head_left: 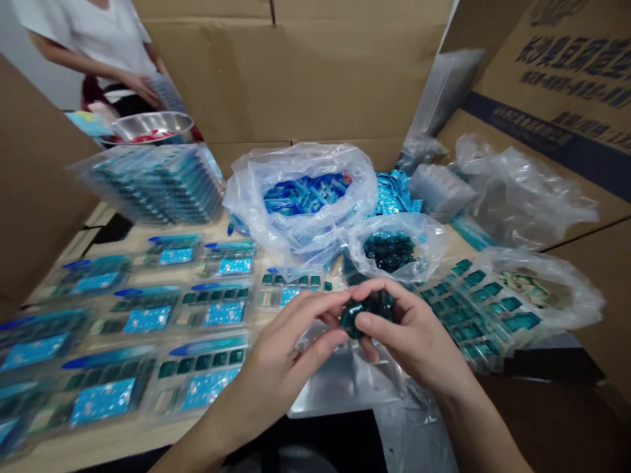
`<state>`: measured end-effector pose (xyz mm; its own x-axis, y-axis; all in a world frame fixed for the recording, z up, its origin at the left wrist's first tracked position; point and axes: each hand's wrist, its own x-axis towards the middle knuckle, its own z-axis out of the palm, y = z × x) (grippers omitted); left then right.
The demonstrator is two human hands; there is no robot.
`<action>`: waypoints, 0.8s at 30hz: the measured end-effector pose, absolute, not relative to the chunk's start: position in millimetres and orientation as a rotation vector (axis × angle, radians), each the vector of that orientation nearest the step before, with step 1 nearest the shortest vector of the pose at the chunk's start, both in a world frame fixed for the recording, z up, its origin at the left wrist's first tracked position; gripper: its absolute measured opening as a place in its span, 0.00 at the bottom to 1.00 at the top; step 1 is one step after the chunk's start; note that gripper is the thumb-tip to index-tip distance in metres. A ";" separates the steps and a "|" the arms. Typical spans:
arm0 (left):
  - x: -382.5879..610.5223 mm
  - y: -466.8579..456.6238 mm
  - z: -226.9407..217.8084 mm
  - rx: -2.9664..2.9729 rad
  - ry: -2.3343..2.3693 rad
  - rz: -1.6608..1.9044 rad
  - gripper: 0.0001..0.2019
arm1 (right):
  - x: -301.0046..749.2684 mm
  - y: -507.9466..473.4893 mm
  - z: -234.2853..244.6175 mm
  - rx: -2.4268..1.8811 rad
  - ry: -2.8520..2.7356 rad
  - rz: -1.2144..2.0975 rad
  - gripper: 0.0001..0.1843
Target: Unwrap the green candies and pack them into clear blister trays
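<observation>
Several glossy dark green pieces (352, 318) are bunched between my two hands. My right hand (411, 328) curls around them, its thumb pressing on the front. From the other side, the thumb and fingers of my left hand (288, 351) close in against the same pieces. Beneath my hands lies a clear plastic tray (340, 387). Just behind them, an open clear bag (428, 233) holds more dark green pieces (389, 251). To the left are rows of clear packs, each with a blue pen (210, 345), green squares (204, 362) and a blue packet (210, 387).
A big plastic bag (241, 197) of blue pens stands at the back, with blue packets (394, 190) beside it. Stacked filled packs (162, 187) and a metal bowl (172, 121) are back left, near another person (98, 39). Stacked green-filled trays (463, 315) lie right; cardboard (305, 79) walls surround the table.
</observation>
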<state>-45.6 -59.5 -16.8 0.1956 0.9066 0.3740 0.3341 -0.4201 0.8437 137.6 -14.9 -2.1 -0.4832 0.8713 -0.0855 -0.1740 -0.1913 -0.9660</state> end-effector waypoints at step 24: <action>-50.9 -71.0 -21.0 1.415 1.119 1.369 0.16 | 120.1 -52.8 -5.1 -0.879 -1.784 1.137 0.11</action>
<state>-50.9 -71.0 -21.0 0.0005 0.9709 0.2395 0.0416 -0.2393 0.9701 120.1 -52.8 -5.1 -0.4148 0.8691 0.2695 0.1225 0.3469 -0.9299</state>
